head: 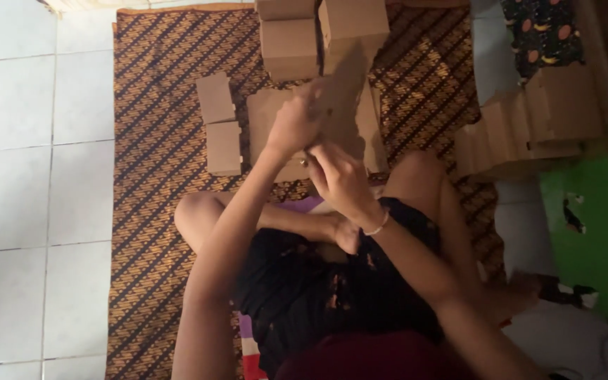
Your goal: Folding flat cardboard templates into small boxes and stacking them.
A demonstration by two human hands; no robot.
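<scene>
- Landmark: the patterned brown mat (pixel 156 105) on the white tile floor (pixel 29 141).
- Our left hand (pixel 293 127) is closed on a brown cardboard piece (pixel 339 105), held up over the middle of the mat.
- Our right hand (pixel 339 179) sits just below, fingers curled against the same piece; how firmly it pinches, we cannot tell.
- Flat cardboard sheets (pixel 265 119) lie on the mat under the hands.
- Folded boxes (pixel 290 46) stand at the mat's far edge.
- Two small boxes (pixel 219 127) sit left of centre.
- Off the mat's right edge: more stacked boxes (pixel 529 127).
</scene>
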